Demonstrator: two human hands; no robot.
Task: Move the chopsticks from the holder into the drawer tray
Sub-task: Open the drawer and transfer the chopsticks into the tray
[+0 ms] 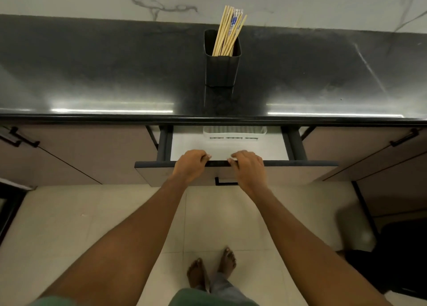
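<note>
Near the centre of the frame, both hands curl over the top edge of a partly open drawer (pixel 235 170): the left hand (pixel 190 166) and the right hand (pixel 248 167) sit side by side, fingers hooked over the dark front lip, each closed on the drawer front and holding nothing else. Just below them on the drawer face a black handle (pixel 225 182) shows between the wrists. Inside the drawer, on its pale floor, a white slotted tray (pixel 234 133) lies at the back, half hidden under the counter edge. Above it, in the upper middle of the frame, the dark holder (pixel 221 69) stands upright on the black countertop (pixel 92 74), well apart from the hands. The chopsticks (pixel 228 32) are all in it, a bundle of pale wooden sticks leaning toward the upper right; a few carry a blue and white pattern near their tops, too small to read as writing. No brand or label is legible anywhere. Bare feet (pixel 211 270) stand on pale floor tiles (pixel 92 213) at the bottom.
</note>
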